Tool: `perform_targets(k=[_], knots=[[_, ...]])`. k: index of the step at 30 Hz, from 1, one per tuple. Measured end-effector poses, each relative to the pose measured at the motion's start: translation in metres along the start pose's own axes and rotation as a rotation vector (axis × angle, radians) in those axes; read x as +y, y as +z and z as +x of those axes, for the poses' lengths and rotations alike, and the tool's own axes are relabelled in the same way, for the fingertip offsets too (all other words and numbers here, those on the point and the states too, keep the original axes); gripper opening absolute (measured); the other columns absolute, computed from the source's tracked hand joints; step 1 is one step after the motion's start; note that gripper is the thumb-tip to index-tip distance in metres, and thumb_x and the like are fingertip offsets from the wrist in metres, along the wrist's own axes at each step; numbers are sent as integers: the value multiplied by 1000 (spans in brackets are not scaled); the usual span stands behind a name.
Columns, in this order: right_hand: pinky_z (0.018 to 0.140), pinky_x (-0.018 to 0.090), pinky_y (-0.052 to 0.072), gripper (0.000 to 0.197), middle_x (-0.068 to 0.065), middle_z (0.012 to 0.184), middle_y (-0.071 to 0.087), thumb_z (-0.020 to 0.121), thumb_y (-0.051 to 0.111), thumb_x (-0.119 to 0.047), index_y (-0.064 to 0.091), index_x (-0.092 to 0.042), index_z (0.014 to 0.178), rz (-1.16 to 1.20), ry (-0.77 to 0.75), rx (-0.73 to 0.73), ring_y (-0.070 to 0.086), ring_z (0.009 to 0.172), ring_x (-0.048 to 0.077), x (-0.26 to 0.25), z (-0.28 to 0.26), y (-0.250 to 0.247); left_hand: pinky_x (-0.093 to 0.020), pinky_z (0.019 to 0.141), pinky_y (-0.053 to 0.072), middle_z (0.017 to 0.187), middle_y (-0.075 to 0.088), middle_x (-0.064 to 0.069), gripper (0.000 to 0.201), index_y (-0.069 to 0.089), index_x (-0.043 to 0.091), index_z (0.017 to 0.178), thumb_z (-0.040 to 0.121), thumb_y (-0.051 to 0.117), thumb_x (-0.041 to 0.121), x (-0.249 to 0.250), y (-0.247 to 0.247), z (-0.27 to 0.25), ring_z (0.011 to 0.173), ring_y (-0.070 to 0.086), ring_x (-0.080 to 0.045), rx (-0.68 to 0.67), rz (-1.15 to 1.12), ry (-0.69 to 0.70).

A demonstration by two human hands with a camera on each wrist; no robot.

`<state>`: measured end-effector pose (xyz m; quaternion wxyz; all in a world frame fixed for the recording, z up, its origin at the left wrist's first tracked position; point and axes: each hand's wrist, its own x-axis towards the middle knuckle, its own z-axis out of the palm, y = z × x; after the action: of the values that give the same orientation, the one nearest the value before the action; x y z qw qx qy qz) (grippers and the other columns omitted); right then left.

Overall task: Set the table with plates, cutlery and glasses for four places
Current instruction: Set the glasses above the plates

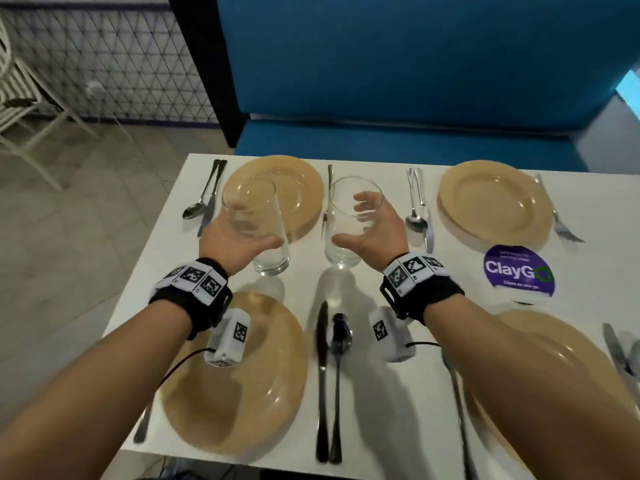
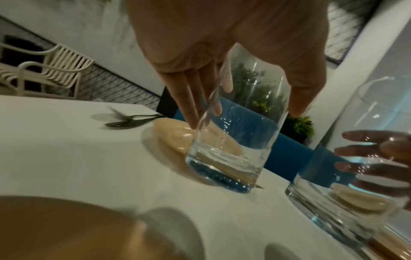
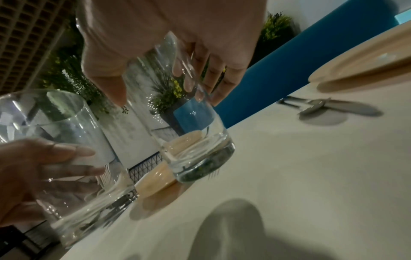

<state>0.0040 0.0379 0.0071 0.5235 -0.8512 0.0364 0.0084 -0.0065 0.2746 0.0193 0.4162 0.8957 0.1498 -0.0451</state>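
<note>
Left glass (image 1: 254,223): clear tumbler, held mid-wall by left hand (image 1: 228,242), fingers and thumb curled round it; base at or just above the tabletop (image 1: 374,282), at 6 o'clock of the far-left plate (image 1: 277,192).
Right glass (image 1: 349,220): same type, held likewise by right hand (image 1: 374,230), at 4 o'clock of that plate, just beside a fork (image 1: 327,199).
Handling, judged: rigid, smooth, likely slippery, breakable; thick base gives low weight. Best held round the middle of the wall, off the rim.
Four plates and cutlery laid. Purple sticker (image 1: 519,270) at 3 o'clock of the right glass.
</note>
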Motion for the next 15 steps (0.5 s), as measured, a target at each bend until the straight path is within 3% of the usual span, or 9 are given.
perform_targets(k=[3,6,11,15], knots=[[86,26,47,67,-10,105,57,57,83,-22,49,-27,114,0,34,6,57,100,12,-6,-3,40,-23,86,46,114,67,2,80,50,24,119,51,89,41,-35,-23,19,96,65,-12,-43,-56,-32],[86,24,46,65,-7,110,60,57,82,-19,50,-26,112,25,58,39,57,101,12,-9,-9,70,-26,90,50,119,64,0,74,52,24,116,54,91,30,-61,-40,34,104,62,-16,-84,-93,-35],[89,25,48,67,-9,112,59,57,81,-14,53,-24,116,52,133,107,58,102,10,-11,-17,94,-33,96,50,108,62,5,70,51,29,109,53,92,26,-88,-55,55,104,62,-17,-116,-83,12],[90,25,48,69,-8,113,59,57,81,-11,52,-22,118,56,132,130,58,103,11,-9,-24,103,-29,95,49,119,62,-1,71,50,28,110,53,92,25,-97,-57,63,106,61,-17,-127,-92,50]])
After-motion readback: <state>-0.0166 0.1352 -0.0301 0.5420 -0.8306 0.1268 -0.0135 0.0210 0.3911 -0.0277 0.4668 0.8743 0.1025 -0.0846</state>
